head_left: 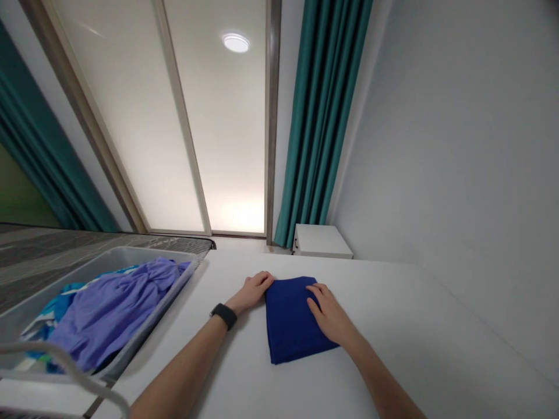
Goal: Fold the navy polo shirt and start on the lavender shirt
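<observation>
A dark blue cloth (290, 320), folded into a flat, roughly rectangular stack, lies on the white table (244, 378). My left hand (253, 290) touches its upper left corner, with the fingers close together and the fingertips at the cloth's edge. A black watch is on that wrist. Over the upper right part of the cloth rests my right hand (327, 311), its fingers spread and lying on the fabric.
On the left, a grey plastic bin (174, 291) holds a crumpled purple garment (117, 305) and blue patterned cloth. A pale cable (65, 361) crosses the lower left. Behind the table are a small white cabinet (323, 240) and a teal curtain (323, 116).
</observation>
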`<state>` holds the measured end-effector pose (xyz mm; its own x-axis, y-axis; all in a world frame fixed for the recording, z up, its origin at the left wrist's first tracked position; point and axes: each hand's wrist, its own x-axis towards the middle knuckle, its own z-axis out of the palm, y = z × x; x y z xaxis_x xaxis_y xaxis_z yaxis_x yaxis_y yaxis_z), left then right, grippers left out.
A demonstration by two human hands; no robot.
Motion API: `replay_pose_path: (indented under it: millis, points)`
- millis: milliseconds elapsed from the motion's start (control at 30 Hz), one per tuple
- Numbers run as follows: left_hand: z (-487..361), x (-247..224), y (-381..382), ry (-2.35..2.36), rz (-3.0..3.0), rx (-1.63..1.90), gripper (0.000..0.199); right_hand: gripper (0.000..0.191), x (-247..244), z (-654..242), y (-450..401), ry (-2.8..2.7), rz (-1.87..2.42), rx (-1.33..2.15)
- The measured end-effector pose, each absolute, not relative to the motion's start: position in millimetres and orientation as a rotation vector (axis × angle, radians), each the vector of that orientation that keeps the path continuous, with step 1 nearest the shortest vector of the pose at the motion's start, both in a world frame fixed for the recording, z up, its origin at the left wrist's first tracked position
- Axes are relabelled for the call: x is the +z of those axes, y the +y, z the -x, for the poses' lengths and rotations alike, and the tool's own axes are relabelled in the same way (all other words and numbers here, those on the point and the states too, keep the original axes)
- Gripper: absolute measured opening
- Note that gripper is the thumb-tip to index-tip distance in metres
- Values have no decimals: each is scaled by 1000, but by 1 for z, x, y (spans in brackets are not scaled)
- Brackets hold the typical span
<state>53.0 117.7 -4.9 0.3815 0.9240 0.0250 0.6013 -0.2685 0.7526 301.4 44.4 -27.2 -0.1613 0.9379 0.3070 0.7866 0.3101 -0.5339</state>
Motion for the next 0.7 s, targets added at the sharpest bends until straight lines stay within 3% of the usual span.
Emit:
replay_pose_path:
  millis: [233, 367, 700]
  points:
    - [-40, 1, 116, 1024, -1752, 744, 43, 36, -26, -302, 44, -1999, 1510, 384]
    - [-31, 4, 115, 856, -1608, 813, 37, 36, -26, -302, 44, -2009, 1507, 404]
    - [-50, -18, 112, 1050, -1851, 900, 36, 37, -26, -302, 45, -2033, 1487, 389]
